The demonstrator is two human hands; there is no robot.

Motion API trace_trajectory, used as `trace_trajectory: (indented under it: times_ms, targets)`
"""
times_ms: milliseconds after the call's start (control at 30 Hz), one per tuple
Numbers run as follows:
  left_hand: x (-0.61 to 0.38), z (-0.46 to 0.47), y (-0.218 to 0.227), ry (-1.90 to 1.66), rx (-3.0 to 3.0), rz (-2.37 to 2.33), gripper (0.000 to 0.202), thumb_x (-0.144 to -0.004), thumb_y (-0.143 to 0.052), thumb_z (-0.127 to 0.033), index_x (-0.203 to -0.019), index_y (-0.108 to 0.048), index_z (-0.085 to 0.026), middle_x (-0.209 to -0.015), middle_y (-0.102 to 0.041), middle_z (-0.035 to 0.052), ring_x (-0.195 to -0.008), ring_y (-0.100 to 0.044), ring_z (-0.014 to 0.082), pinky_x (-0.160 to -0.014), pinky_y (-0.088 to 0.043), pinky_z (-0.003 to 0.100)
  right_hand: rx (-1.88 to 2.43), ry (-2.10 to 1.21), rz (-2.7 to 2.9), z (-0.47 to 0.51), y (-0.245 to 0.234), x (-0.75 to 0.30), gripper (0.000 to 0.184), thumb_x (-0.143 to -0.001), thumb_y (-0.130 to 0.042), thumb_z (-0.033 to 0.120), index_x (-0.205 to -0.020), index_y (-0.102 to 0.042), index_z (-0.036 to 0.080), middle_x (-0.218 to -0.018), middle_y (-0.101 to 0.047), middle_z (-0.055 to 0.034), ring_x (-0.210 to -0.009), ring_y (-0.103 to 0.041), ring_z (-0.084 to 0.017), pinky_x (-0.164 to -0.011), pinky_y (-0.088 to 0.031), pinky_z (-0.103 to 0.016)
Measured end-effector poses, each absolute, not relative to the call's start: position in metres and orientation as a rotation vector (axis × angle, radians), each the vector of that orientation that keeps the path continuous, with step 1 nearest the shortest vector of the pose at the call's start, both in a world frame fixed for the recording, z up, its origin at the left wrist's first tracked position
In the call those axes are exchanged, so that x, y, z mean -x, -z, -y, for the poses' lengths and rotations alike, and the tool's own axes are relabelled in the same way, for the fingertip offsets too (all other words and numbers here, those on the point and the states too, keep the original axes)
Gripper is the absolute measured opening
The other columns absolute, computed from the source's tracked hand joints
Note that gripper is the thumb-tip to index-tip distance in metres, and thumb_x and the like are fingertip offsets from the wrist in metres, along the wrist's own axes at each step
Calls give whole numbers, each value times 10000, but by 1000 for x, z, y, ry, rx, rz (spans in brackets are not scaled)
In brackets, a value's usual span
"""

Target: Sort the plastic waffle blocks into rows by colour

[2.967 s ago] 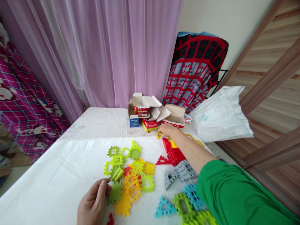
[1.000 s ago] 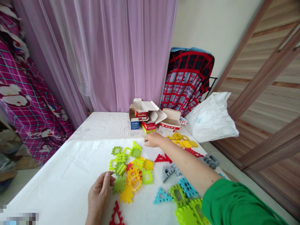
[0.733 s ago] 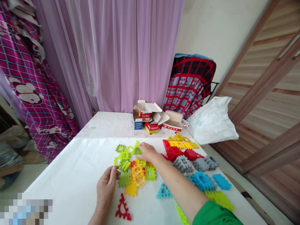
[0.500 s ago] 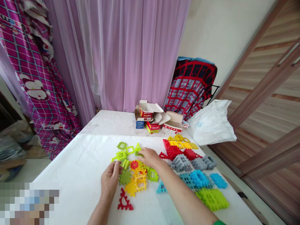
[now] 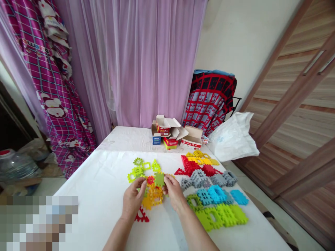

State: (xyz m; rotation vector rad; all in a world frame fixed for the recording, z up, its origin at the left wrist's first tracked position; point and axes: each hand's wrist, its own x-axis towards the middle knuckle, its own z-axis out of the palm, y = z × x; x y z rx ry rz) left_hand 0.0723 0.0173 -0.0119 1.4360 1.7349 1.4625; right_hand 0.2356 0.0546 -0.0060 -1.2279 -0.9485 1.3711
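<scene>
My right hand [image 5: 174, 191] is closed on an olive-green square interlocking block [image 5: 159, 179], gripping its right edge with thumb and fingers. My left hand [image 5: 133, 195] is just to the left, fingers curled and thumb close to the forefinger; what they pinch, if anything, is hidden. Below the held block lie yellow interlocking blocks [image 5: 156, 198] and a red round piece [image 5: 150, 180]. Light-green blocks [image 5: 138, 171] and a light-green triangle block [image 5: 156, 165] lie beyond my hands. A red triangle block [image 5: 142, 216] sits by my left wrist, partly covered.
Colour-grouped blocks stand on the right: yellow [image 5: 200, 160], red [image 5: 192, 168], grey [image 5: 199, 178], blue [image 5: 217, 194] and light green [image 5: 226, 215]. Opened cardboard boxes [image 5: 191, 137] stand at the back of the white-covered table [image 5: 86, 202]. A white plastic bag [image 5: 232, 139] rests at the right edge.
My right hand has drawn back towards me and now holds up the olive-green square block. My left hand has shifted right, closer to it. The camera view has turned slightly.
</scene>
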Motion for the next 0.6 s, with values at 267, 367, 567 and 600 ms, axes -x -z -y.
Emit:
trace_trajectory:
  times_ms: [267,367,567,600]
  targets:
    - [-109,7,-9,-1400,-1070,-1419,425,-662,-642,-566,-811,-682,-170,-660,-675,17,-447,-530,105,-456,-465,248,1163,-1352,987,-28,-12,-235,377,-626,-660,498,-841,-653,189,-623,-601,21,-479,-513,-120,-408,-384,-224]
    - [-115,15,-13,-1370,-980,-1393,461,-607,-667,-592,-756,-666,-156,-605,-642,9,-403,-484,78,-374,-375,200,1145,-1318,1053,-19,-9,-242,369,-659,-638,482,-876,-643,184,-628,-595,26,-465,-512,-119,-403,-383,-227]
    - [-125,26,-11,-1308,-932,-1495,527,-621,-631,-618,-884,-660,-163,-489,-553,-44,-359,-440,77,-341,-252,169,1154,-1251,1249,0,-1,-260,359,-737,-598,376,-1053,-624,209,-614,-597,44,-495,-559,-131,-429,-405,-222]
    - [-128,28,-10,-1303,-928,-1500,549,-629,-621,-621,-923,-656,-159,-476,-545,-49,-353,-432,75,-351,-253,170,1153,-1243,1262,3,0,-262,339,-744,-594,371,-1041,-620,210,-623,-612,38,-513,-577,-139,-437,-413,-224]
